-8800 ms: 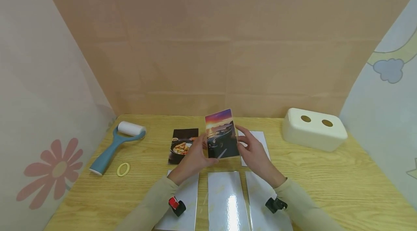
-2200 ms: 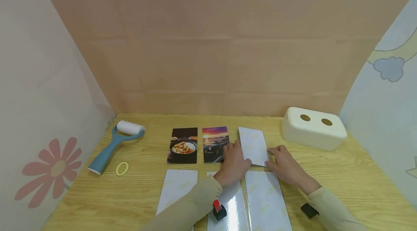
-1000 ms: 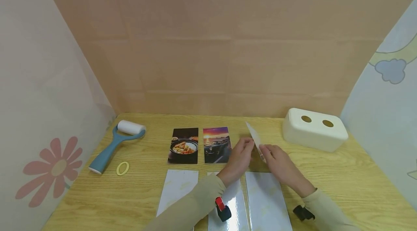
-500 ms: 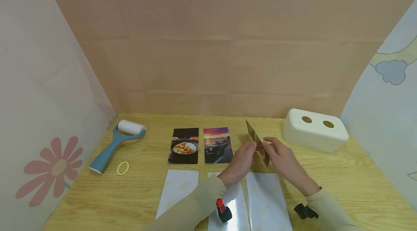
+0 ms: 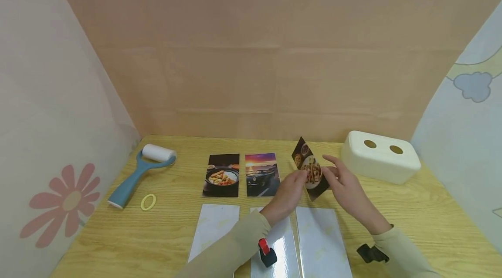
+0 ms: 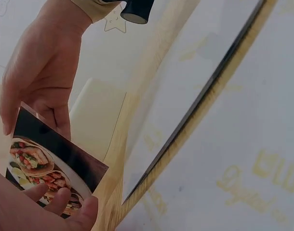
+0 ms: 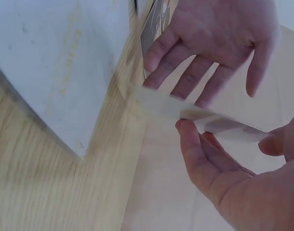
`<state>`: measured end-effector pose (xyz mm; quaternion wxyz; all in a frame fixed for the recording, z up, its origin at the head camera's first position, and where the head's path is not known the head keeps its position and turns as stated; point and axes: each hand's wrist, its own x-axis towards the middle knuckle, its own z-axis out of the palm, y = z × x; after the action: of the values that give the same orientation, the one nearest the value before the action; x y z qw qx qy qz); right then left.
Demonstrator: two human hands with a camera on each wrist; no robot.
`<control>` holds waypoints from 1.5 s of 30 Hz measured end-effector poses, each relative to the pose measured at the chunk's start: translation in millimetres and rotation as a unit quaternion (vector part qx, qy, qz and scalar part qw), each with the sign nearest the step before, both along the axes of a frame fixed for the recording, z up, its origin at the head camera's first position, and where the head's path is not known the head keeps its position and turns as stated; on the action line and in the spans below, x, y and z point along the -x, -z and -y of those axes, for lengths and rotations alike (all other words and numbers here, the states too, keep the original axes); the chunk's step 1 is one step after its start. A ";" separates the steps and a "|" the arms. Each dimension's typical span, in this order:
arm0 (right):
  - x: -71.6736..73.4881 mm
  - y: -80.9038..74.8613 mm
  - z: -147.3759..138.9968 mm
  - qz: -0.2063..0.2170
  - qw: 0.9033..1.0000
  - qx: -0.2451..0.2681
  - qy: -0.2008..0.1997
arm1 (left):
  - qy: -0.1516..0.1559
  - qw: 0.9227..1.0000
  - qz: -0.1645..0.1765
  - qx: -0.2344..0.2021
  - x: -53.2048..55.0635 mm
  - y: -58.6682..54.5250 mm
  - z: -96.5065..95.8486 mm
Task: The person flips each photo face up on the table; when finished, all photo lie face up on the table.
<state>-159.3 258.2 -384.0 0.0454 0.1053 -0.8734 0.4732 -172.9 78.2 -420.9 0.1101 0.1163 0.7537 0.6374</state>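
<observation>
Because it looks thin and glossy, the taco photo print [image 5: 313,169], tilted over the tabletop [image 5: 176,234] just right of and below centre in the head view, should be light, fairly stiff, a little slippery and easy to smudge or crease; its edges seem the safest hold. The right hand [image 5: 349,195], partly curled, pinches it between thumb and fingers; the left hand [image 5: 288,193], loosely spread, touches the picture side.
</observation>
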 end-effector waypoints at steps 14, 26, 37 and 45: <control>-0.3 -2.0 5.2 -0.027 0.999 0.045 0.002 | -0.071 0.997 -0.005 -0.023 3.5 0.0 4.2; -0.1 -3.2 4.6 -0.041 0.998 -0.003 0.045 | -0.057 0.998 -0.029 0.026 0.8 3.1 10.1; 0.3 -3.1 6.8 0.015 0.998 0.007 0.068 | -0.073 0.950 -0.220 0.207 -7.5 -1.6 10.2; 6.7 7.6 6.2 0.033 0.997 -0.007 0.066 | -0.073 0.933 -0.228 0.269 -8.8 -1.1 11.4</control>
<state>-166.1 252.0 -391.6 0.0466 0.0320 -0.8830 0.4660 -164.1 66.8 -419.8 -0.0849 0.1693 0.9080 0.3737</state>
